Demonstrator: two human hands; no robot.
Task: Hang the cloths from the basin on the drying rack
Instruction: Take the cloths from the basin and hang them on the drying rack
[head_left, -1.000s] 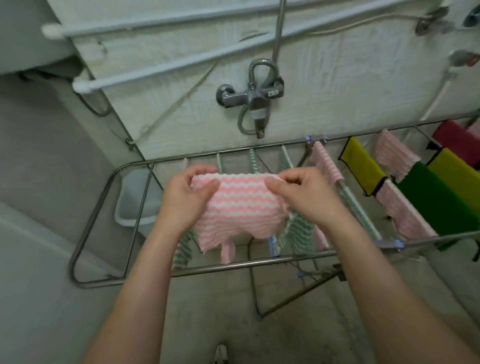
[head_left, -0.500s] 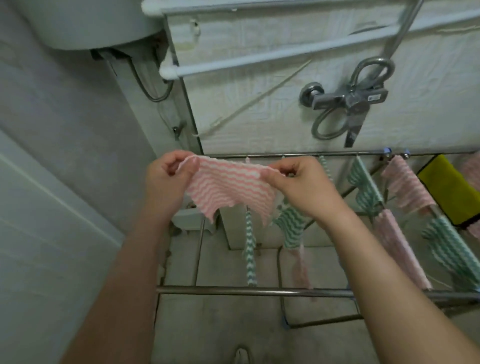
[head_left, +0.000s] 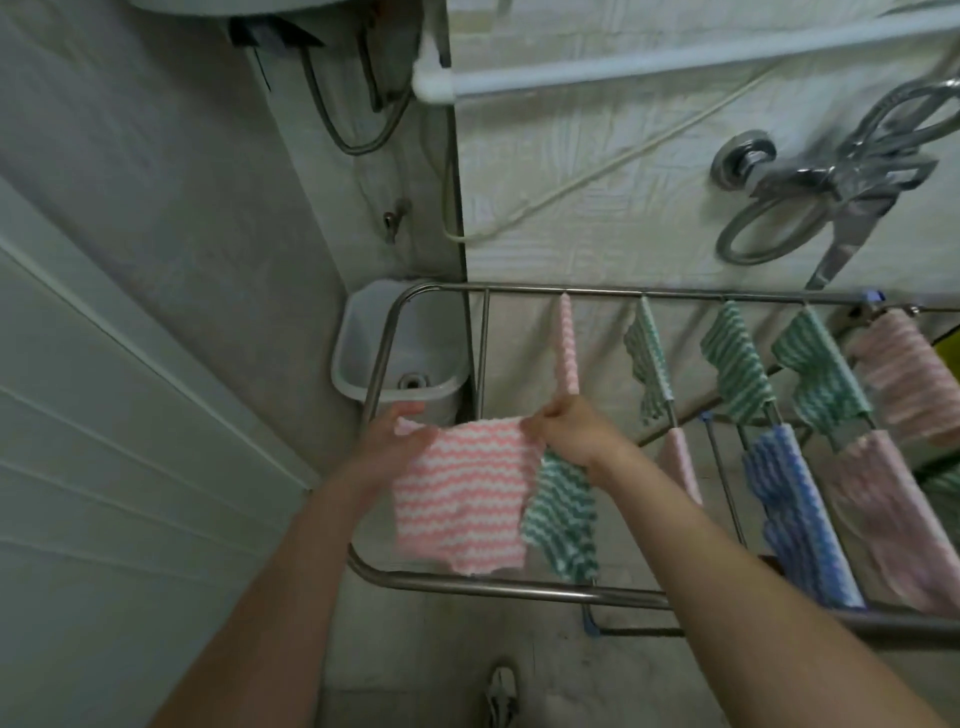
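A pink and white striped cloth (head_left: 465, 493) hangs spread out over the left end of the metal drying rack (head_left: 519, 584). My left hand (head_left: 392, 441) pinches its top left corner and my right hand (head_left: 574, 428) pinches its top right corner. The cloth drapes down over the leftmost bar area, next to a green striped cloth (head_left: 563, 514). A white basin (head_left: 363, 348) stands on the floor in the corner beyond the rack, and no cloths show in it.
Several pink, green and blue striped cloths (head_left: 795, 514) hang on the rack's bars to the right. A chrome tap (head_left: 831, 176) and white pipes (head_left: 675, 67) are on the back wall. A grey wall closes the left side. My shoe (head_left: 501, 696) shows below.
Both hands have carried the pink striped cloth left and down to the rack's left end. The view has swung left, bringing the basin and corner into sight.
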